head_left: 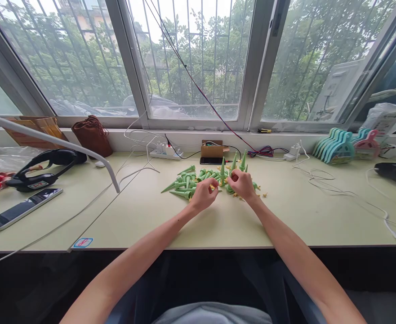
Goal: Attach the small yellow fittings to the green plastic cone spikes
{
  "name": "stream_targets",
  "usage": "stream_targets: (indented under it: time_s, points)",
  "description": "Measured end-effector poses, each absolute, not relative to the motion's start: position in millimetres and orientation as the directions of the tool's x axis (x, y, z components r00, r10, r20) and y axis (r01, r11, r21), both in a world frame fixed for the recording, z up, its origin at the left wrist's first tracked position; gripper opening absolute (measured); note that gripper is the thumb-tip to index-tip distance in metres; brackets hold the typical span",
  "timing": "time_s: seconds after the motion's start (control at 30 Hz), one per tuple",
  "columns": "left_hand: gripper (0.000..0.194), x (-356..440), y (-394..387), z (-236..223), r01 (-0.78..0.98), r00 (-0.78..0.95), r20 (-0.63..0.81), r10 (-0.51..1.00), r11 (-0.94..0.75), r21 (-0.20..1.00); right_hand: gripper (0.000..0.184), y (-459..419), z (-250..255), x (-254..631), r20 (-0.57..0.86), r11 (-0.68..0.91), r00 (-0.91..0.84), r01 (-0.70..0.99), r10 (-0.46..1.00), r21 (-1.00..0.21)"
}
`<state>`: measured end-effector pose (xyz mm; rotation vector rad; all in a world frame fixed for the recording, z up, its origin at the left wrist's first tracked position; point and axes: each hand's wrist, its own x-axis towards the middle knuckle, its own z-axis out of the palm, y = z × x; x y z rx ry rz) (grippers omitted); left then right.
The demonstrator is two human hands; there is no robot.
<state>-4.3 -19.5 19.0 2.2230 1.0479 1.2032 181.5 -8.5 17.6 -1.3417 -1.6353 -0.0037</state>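
centre of frame: green cones (186,181) heaped on pale table (144,225), a few upright at the heap's right. left hand (204,193) by the heap, fingers curled; right hand (242,183) just beside upright cones, fingertips bunched. from here, cannot tell whether either grips anything.

grey cloth top (213,313) | left forearm (160,236) bare, small dark spot (178,220) | right forearm (285,238) bare
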Motion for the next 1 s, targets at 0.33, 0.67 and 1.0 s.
stream_targets:
  time_s: [0.33, 0.67, 1.0]
  points:
    - [0.016, -9.6, -17.6, 15.7, 0.567, 0.389, 0.536, 0.749, -0.653, 0.502, 0.018, -9.4, 18.1, 180.8, 0.672, 0.374, 0.116, 0.756, 0.732, -0.538]
    - [0.030, -12.4, -15.7, 12.4, 0.631, 0.401, 0.480, 0.780, -0.615, 0.473, 0.014, -13.8, 22.1, 179.5, 0.704, 0.418, 0.169, 0.701, 0.690, -0.578]
    - [0.028, -14.2, -14.2, 9.1, 0.638, 0.430, 0.460, 0.776, -0.622, 0.454, 0.012, -25.5, 23.5, 167.1, 0.760, 0.555, 0.065, 0.645, 0.646, -0.526]
